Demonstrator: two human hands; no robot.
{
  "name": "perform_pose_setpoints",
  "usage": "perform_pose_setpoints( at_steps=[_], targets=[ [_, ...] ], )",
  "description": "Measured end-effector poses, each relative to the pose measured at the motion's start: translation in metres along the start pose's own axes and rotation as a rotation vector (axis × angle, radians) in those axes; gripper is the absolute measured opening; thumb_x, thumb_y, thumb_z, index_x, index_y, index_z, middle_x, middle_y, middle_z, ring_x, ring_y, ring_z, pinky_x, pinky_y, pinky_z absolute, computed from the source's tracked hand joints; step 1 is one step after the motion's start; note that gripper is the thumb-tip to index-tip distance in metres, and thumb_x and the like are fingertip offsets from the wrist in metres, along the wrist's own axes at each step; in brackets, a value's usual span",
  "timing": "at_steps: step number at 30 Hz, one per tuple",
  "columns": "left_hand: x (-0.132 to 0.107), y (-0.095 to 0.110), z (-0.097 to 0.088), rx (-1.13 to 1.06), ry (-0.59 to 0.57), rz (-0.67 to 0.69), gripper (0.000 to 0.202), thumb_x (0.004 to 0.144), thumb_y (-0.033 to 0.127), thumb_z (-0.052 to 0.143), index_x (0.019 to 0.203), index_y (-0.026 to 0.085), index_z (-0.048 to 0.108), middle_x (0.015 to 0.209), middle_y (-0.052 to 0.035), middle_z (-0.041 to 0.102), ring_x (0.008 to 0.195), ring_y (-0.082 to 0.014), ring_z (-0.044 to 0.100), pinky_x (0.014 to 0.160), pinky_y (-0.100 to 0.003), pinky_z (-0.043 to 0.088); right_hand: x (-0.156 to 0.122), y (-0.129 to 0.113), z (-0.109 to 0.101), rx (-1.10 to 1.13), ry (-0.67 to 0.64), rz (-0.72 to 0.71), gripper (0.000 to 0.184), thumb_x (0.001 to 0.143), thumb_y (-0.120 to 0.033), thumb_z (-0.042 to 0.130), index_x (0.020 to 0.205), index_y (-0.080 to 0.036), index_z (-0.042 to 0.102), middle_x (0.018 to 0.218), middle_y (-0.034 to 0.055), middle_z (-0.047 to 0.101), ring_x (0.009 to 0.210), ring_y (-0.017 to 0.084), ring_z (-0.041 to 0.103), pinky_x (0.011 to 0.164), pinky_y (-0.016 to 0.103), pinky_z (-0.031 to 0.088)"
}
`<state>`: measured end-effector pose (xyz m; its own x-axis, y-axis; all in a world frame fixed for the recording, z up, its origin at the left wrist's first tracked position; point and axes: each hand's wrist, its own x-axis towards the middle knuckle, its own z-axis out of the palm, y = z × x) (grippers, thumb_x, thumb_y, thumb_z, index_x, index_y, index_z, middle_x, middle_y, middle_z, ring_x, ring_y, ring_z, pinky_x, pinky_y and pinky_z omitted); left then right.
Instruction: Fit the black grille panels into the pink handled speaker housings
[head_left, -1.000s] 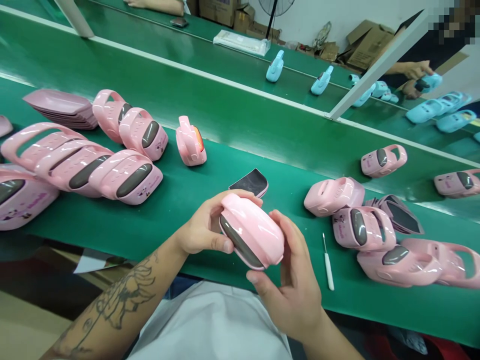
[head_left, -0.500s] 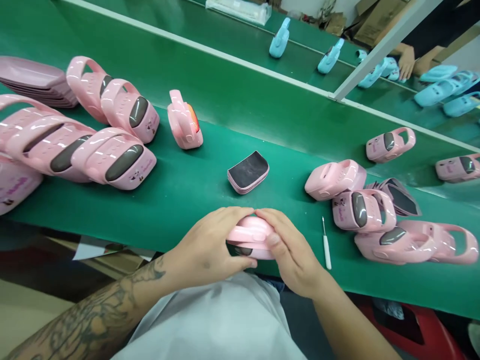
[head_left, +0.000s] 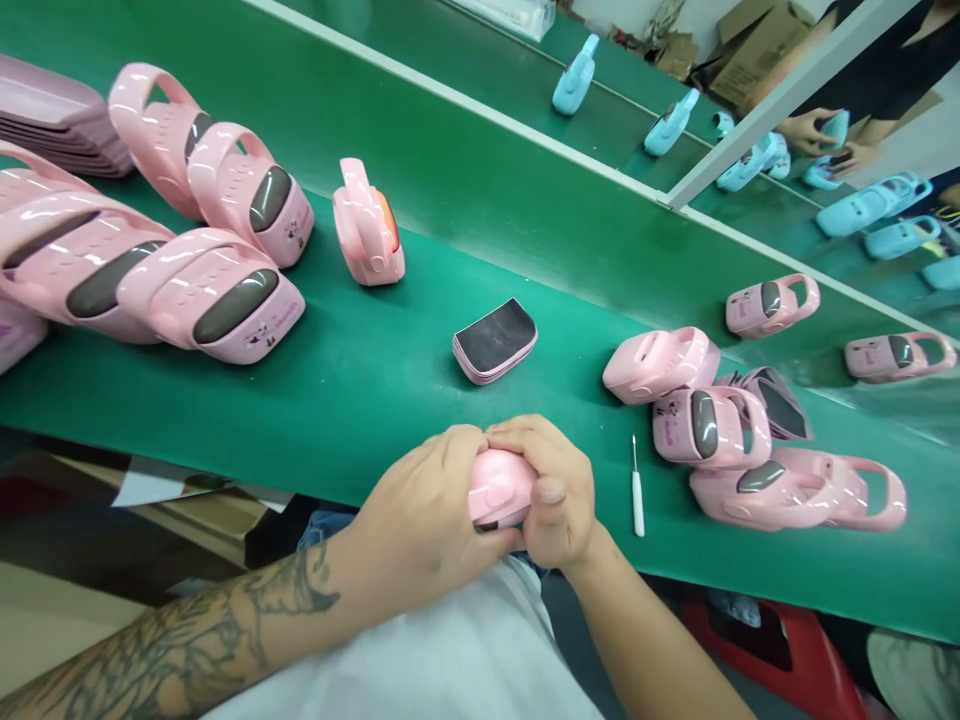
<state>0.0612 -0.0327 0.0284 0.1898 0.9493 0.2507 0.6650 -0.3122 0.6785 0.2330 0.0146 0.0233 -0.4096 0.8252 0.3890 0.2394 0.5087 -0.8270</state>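
Close to my body, over the front edge of the green bench, a pink plastic housing [head_left: 501, 490] sits between my palms. My left hand [head_left: 427, 505] wraps its left side, and my right hand [head_left: 559, 490] grips the right side with the thumb across it. Most of the housing is hidden by my fingers; a bit of dark window shows underneath. Just beyond my hands lies a small stack of dark panels with pink rims [head_left: 496, 340]. To the right rests a white-handled screwdriver [head_left: 637, 500], its thin tip pointing away from me.
Several pink handled housings with dark windows [head_left: 236, 305] crowd the left, beside stacked pink trays [head_left: 56, 120]. One housing with an orange window [head_left: 369, 230] stands alone. More pink housings [head_left: 712, 425] are piled right. Past a divider, a person's hands [head_left: 832, 140] hold a blue part.
My hands have drawn closer together and the pink housing has turned between them, hiding more of its window. The view has shifted slightly. The person across now holds a blue part.
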Motion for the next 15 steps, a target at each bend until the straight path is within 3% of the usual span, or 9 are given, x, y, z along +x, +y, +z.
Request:
perform_pose_setpoints(
  at_steps=[3, 6, 8, 10, 12, 14, 15],
  targets=[
    [-0.002, -0.003, 0.008, -0.045, 0.016, 0.065, 0.027, 0.089, 0.029, 0.07, 0.106, 0.022, 0.05, 0.091, -0.0047, 0.066, 0.078, -0.0236, 0.07, 0.062, -0.034, 0.057, 0.0, 0.0, 0.004, 0.033, 0.027, 0.029, 0.05, 0.113, -0.048, 0.036, 0.107, -0.023, 0.078, 0.099, 0.0097, 0.08, 0.096, 0.026, 0.074, 0.086, 0.045, 0.062],
    [0.0, -0.007, 0.006, -0.134, 0.001, 0.086, 0.028, 0.087, 0.026, 0.071, 0.108, 0.02, 0.054, 0.099, -0.0088, 0.07, 0.092, -0.0275, 0.073, 0.074, -0.039, 0.061, -0.004, 0.0, 0.011, 0.038, 0.092, 0.082, 0.043, 0.113, -0.037, 0.038, 0.106, -0.024, 0.078, 0.099, 0.0084, 0.078, 0.097, 0.025, 0.073, 0.088, 0.045, 0.06],
    [0.005, -0.011, -0.002, -0.215, -0.095, -0.009, 0.039, 0.082, 0.027, 0.078, 0.115, 0.02, 0.059, 0.108, -0.0087, 0.073, 0.097, -0.0283, 0.074, 0.08, -0.041, 0.062, -0.006, 0.0, 0.013, 0.038, 0.117, 0.107, 0.047, 0.114, -0.04, 0.034, 0.11, -0.024, 0.078, 0.104, 0.0092, 0.078, 0.1, 0.025, 0.073, 0.089, 0.045, 0.06],
    [0.012, -0.017, -0.013, -0.272, -0.212, -0.196, 0.053, 0.073, 0.027, 0.086, 0.121, 0.022, 0.063, 0.115, -0.006, 0.076, 0.1, -0.0278, 0.075, 0.083, -0.04, 0.061, -0.007, -0.002, 0.01, 0.052, 0.123, 0.114, 0.057, 0.115, -0.043, 0.023, 0.12, -0.024, 0.076, 0.113, 0.0102, 0.078, 0.106, 0.025, 0.073, 0.092, 0.046, 0.061],
    [0.022, -0.021, -0.026, -0.326, -0.273, -0.348, 0.061, 0.067, 0.028, 0.091, 0.123, 0.025, 0.067, 0.12, -0.0034, 0.076, 0.103, -0.0273, 0.075, 0.088, -0.04, 0.06, -0.006, -0.006, 0.001, 0.063, 0.04, 0.11, 0.057, 0.115, -0.047, 0.023, 0.135, -0.025, 0.071, 0.127, 0.011, 0.075, 0.119, 0.026, 0.07, 0.102, 0.046, 0.059],
    [0.033, -0.023, -0.038, -0.423, -0.305, -0.377, 0.06, 0.065, 0.03, 0.094, 0.121, 0.026, 0.071, 0.123, -0.0017, 0.076, 0.109, -0.0267, 0.073, 0.095, -0.039, 0.058, -0.003, -0.012, -0.013, 0.034, -0.157, 0.134, 0.051, 0.11, -0.054, 0.047, 0.15, -0.026, 0.06, 0.146, 0.0118, 0.065, 0.135, 0.029, 0.063, 0.115, 0.047, 0.053],
    [0.038, -0.022, -0.043, -0.482, -0.325, -0.36, 0.058, 0.065, 0.032, 0.095, 0.119, 0.026, 0.072, 0.124, -0.0011, 0.075, 0.111, -0.0263, 0.072, 0.097, -0.038, 0.057, -0.001, -0.016, -0.02, -0.009, -0.262, 0.175, 0.06, 0.102, -0.054, 0.064, 0.156, -0.028, 0.055, 0.151, 0.0117, 0.06, 0.139, 0.031, 0.059, 0.118, 0.047, 0.051]
  ],
)
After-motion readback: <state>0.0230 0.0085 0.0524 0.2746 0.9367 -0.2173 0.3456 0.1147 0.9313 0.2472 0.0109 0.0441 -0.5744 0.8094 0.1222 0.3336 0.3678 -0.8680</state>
